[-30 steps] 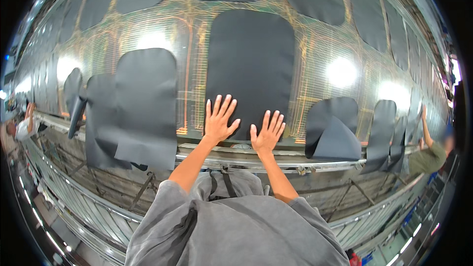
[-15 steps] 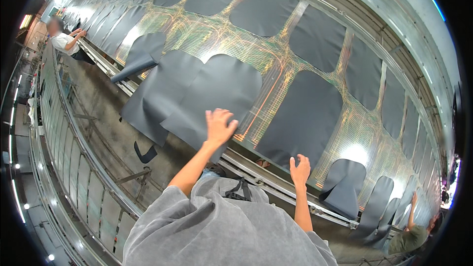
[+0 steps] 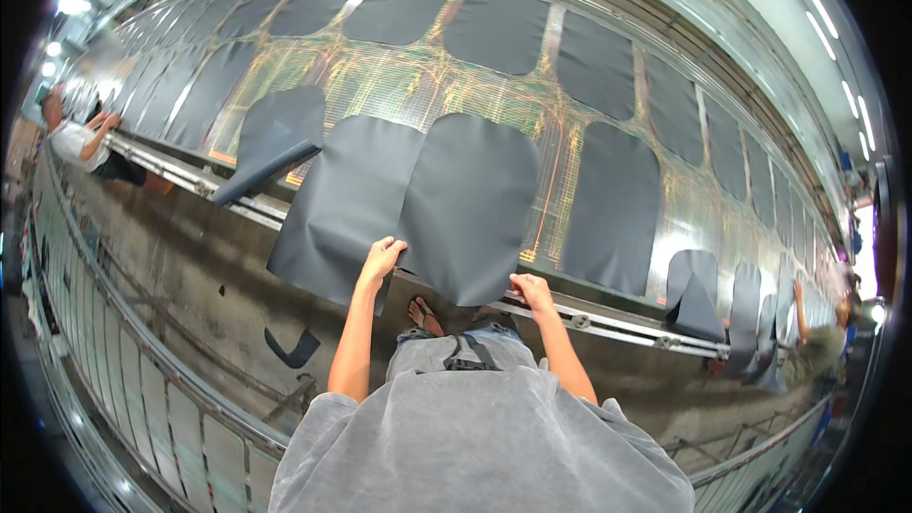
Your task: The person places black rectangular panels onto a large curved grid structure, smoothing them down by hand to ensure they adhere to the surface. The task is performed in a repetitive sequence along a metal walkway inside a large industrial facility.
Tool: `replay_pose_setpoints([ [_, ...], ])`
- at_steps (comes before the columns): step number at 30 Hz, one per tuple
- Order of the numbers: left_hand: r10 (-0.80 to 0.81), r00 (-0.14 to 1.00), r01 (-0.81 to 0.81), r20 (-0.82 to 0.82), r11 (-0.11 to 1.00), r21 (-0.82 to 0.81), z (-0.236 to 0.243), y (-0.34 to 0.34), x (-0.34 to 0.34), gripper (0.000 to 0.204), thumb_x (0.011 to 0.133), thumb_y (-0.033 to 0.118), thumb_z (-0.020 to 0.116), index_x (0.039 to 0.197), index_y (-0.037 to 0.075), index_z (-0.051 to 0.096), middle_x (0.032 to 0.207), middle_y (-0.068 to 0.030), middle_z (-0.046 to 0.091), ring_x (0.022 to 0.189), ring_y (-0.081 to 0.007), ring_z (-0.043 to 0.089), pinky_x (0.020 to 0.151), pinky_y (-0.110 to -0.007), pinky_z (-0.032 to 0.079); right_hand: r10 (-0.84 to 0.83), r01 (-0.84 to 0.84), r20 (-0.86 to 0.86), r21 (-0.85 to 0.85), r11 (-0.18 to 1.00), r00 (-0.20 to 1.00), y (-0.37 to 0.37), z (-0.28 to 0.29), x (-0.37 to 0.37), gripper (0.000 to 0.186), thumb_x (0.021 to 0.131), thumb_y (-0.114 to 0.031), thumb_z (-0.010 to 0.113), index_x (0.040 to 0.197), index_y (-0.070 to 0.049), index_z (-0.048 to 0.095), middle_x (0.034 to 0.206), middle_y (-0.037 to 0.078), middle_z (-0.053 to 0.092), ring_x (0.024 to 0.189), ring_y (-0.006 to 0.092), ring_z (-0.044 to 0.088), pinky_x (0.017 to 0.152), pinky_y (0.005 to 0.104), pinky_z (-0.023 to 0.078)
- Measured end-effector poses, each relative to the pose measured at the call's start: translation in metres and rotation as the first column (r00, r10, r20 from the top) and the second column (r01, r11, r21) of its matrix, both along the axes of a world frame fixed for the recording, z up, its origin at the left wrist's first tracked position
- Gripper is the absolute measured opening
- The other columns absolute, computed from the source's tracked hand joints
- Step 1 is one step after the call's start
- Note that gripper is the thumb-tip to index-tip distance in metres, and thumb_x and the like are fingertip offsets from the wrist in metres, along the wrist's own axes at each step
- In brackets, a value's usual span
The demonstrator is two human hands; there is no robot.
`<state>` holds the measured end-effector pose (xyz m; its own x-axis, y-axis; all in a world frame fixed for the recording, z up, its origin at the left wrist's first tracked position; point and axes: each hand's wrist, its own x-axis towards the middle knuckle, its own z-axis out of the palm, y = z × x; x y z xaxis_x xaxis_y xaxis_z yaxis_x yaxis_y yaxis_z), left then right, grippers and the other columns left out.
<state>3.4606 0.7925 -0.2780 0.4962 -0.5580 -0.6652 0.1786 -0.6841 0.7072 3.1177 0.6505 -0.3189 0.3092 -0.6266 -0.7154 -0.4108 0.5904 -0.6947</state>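
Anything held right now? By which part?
A dark grey sheet, by its near corners: left hand at the left one, right hand at the right.

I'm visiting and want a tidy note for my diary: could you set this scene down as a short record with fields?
Left hand: pinching the near left edge of a smooth dark-grey, round-cornered flexible sheet
Right hand: pinching the same sheet's near right edge
Work surface: long table with an orange-, yellow- and green-lined top
Floor: curved dark strip
Co-workers: person in white top, left; person in olive top, right
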Motion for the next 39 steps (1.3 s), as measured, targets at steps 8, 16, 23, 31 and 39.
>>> replay_pose_setpoints([
  [8,-0.459,0.876,0.359,-0.15,0.827,-0.433,0.122,-0.056,-0.01,0.054,0.096,0.021,0.058,0.141,-0.005,0.045,0.125,-0.0064,0.06,0.12,-0.0137,0.053,0.108,-0.028,0.034,0.029,0.022,-0.178,0.277,0.96,0.984,0.006,0.02,0.023,0.026,0.086,-0.031,0.076,0.085,-0.008,0.063,0.072,0.001,0.063,0.047,0.0076,0.046,0.036,0.0219,0.029],
  [16,-0.439,0.898,0.323,-0.043,0.72,-0.614,0.202,-0.155,-0.004,0.072,0.097,0.036,0.055,0.149,-0.006,0.03,0.157,-0.0212,0.029,0.148,-0.0266,0.024,0.12,-0.033,0.016,-0.182,0.018,0.452,0.344,0.939,0.873,-0.002,0.045,0.055,0.037,0.094,-0.035,0.063,0.115,-0.005,0.06,0.096,0.01,0.064,0.09,0.0292,0.065,0.085,0.0455,0.057],
  [23,-0.368,0.922,0.331,0.12,0.588,-0.738,0.212,-0.296,0.012,0.055,0.096,0.032,0.054,0.138,-0.003,0.048,0.148,-0.022,0.042,0.139,-0.0286,0.038,0.115,-0.035,0.026,-0.738,-0.091,0.58,0.803,0.589,0.344,-0.092,0.072,0.092,0.038,0.092,-0.042,0.06,0.113,-0.012,0.063,0.107,0.005,0.065,0.087,0.0174,0.065,0.066,0.0284,0.053],
  [31,-0.222,0.972,0.169,0.078,0.427,-0.888,0.273,-0.384,0.078,0.061,0.095,0.03,0.05,0.144,-0.005,0.041,0.134,-0.0173,0.055,0.124,-0.0216,0.05,0.11,-0.029,0.031,-0.337,0.244,0.92,0.287,0.927,0.2,-0.304,0.174,0.077,0.032,0.098,-0.028,0.056,0.113,-0.003,0.065,0.103,0.015,0.071,0.086,0.0185,0.068,0.058,0.026,0.05],
  [39,-0.252,0.968,0.21,-0.011,0.829,-0.518,0.098,-0.308,0.108,0.028,0.098,0.028,0.058,0.082,0.005,0.062,0.077,0.0033,0.056,0.073,-0.0056,0.05,0.068,-0.024,0.04,-0.41,0.457,0.41,-0.018,0.89,0.815,-0.3,0.145,0.095,0.026,0.092,-0.029,0.068,0.1,-0.004,0.068,0.094,0.004,0.069,0.084,0.012,0.064,0.072,0.0258,0.051],
])
